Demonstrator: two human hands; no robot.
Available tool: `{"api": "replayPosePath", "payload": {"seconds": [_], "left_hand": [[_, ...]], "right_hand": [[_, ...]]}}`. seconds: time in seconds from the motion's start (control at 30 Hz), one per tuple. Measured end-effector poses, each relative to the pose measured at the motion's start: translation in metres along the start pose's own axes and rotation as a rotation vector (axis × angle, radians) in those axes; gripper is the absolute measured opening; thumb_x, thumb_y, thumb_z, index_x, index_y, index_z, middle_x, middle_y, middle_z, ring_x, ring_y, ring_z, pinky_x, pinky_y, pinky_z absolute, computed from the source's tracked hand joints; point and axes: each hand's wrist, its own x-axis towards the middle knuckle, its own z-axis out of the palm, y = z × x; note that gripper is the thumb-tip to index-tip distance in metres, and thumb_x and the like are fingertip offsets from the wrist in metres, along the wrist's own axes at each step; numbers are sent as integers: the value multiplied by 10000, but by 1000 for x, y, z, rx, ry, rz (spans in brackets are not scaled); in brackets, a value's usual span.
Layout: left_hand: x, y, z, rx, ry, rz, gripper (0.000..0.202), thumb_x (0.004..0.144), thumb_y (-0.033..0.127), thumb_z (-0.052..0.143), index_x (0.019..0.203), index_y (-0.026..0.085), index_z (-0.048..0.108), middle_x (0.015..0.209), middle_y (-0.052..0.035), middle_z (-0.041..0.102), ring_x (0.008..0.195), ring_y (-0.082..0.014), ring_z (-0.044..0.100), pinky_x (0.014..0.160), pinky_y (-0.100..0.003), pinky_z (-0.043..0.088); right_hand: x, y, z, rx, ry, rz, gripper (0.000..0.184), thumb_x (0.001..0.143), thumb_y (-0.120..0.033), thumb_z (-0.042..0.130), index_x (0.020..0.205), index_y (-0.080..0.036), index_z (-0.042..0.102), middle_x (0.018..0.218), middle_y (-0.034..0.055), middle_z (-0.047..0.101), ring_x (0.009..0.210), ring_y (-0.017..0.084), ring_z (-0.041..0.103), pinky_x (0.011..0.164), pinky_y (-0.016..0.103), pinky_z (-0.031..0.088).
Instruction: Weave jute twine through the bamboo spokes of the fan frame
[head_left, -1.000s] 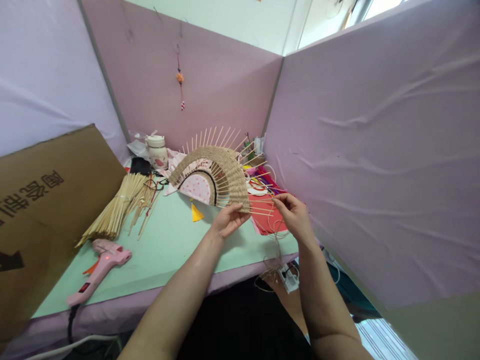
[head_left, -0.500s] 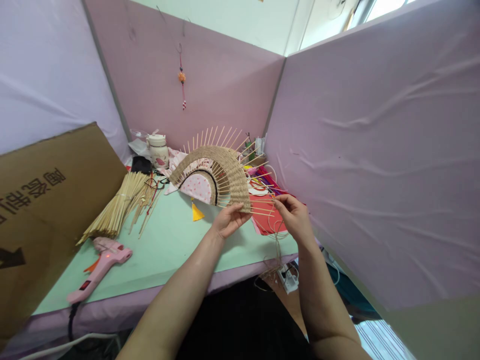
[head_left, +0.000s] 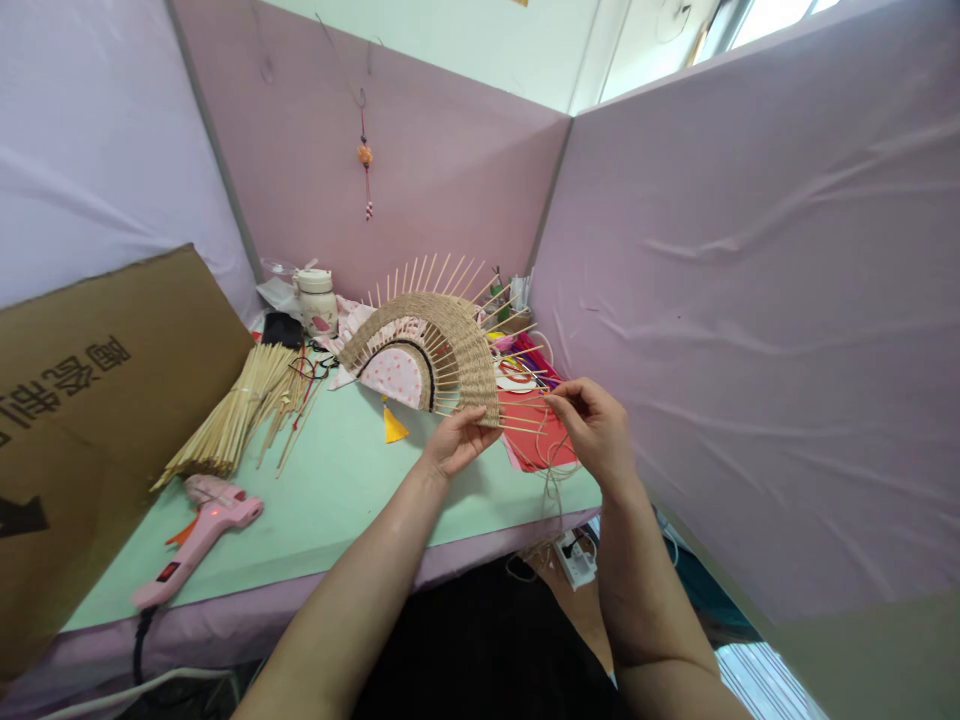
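A half-round fan of thin wooden sticks, woven with tan cord into a band around a pink spotted centre, stands upright over the pale green table. My left hand grips its lower right corner, fingers closed on the woven edge. My right hand is to the right of the stick tips, with fingers pinched on a thin tan cord that hangs in loops toward the table edge. A yellow tassel dangles under the fan.
A bundle of loose sticks lies at the left, a pink glue gun in front of it. A cardboard sheet leans at far left. A white jar and red paper are behind. Pink partitions enclose the table.
My right hand has shifted slightly right and up with the cord. The fan and my left hand have stayed in place.
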Motion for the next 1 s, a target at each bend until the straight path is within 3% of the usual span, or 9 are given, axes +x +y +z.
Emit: {"api": "replayPosePath", "payload": {"seconds": [0.1, 0.2, 0.33, 0.53, 0.63, 0.83, 1.0], "left_hand": [[0, 0, 0, 0, -2, 3, 354, 801, -4, 499, 1125, 96, 598, 865, -78, 742, 738, -153, 716, 721, -256, 586], [-1, 0, 0, 3, -20, 14, 346, 802, -5, 500, 1114, 99, 605, 880, -81, 744, 758, -151, 717, 740, -251, 583], [-1, -1, 0, 9, -12, 14, 316, 799, 1, 506, 1079, 98, 618, 872, -81, 742, 760, -152, 714, 750, -261, 583], [0, -1, -2, 15, 4, 12, 267, 803, 2, 513, 1021, 103, 631, 882, -74, 741, 746, -142, 709, 769, -266, 583], [0, -1, -2, 21, 1, 11, 282, 802, 9, 523, 1050, 97, 625, 888, -76, 739, 753, -142, 708, 798, -273, 582], [-3, -1, 2, 3, -22, 11, 349, 811, 2, 488, 1128, 101, 597, 863, -73, 743, 736, -147, 717, 711, -246, 594], [-4, -3, 3, -22, -35, 6, 325, 829, 41, 478, 1129, 82, 596, 865, -100, 741, 773, -160, 722, 703, -237, 591]], "right_hand": [[9, -6, -5, -104, -33, -172, 138, 896, -301, 586, 820, -196, 635, 783, 27, 631, 711, 141, 557, 677, 271, 426], [18, -3, -4, -123, -19, -213, 132, 892, -298, 588, 819, -202, 642, 788, 33, 638, 721, 151, 561, 691, 283, 432], [24, 17, 8, 22, 73, 10, 173, 844, -355, 621, 784, -194, 642, 711, 11, 613, 641, 137, 518, 626, 269, 416], [18, 47, 41, 400, 68, 376, 258, 756, -438, 651, 757, -185, 602, 593, -41, 494, 524, 96, 398, 510, 232, 346], [19, 54, 65, 461, 72, 406, 290, 731, -465, 658, 745, -180, 603, 615, -33, 516, 546, 98, 405, 535, 235, 364], [37, 57, 114, 482, 124, 379, 311, 703, -493, 630, 724, -185, 591, 714, 12, 589, 669, 143, 498, 630, 267, 429], [42, 52, 126, 520, 141, 370, 301, 714, -482, 628, 724, -185, 580, 719, 10, 581, 660, 137, 506, 631, 265, 427]]}}
